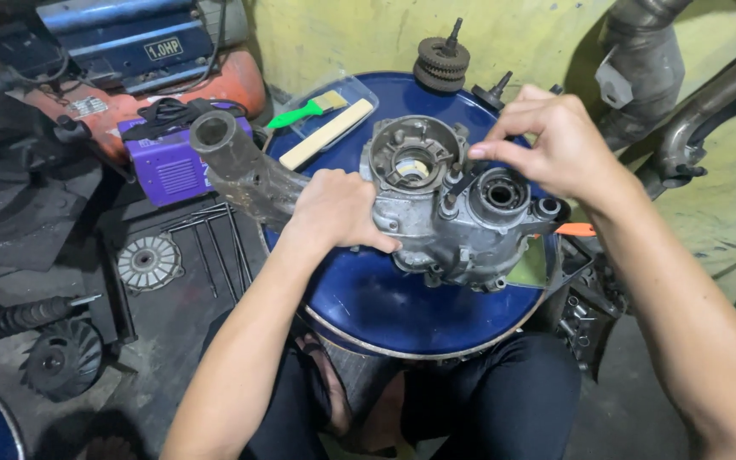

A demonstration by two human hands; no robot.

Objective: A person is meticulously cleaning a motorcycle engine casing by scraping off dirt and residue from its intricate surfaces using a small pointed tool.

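So, head view only: one grey cast-metal engine casing sits on top of a round blue drum lid, roughly in the middle of it. The left hand is clamped over the casing's left edge, fingers curled down on it, where a rusty bent metal pipe sticks out to the left. The right hand is up over the casing's top right, thumb and forefinger pinched together on a small dark part that stands between the casing's two round bearing holes; can't make out what that part is.

At the far edge of the lid there's one stack of dark gears on a shaft, plus one green-handled brush and one pale wooden stick lying side by side. Off to the left on the floor: one purple box-shaped machine, one round silver finned disc and one black fan wheel.
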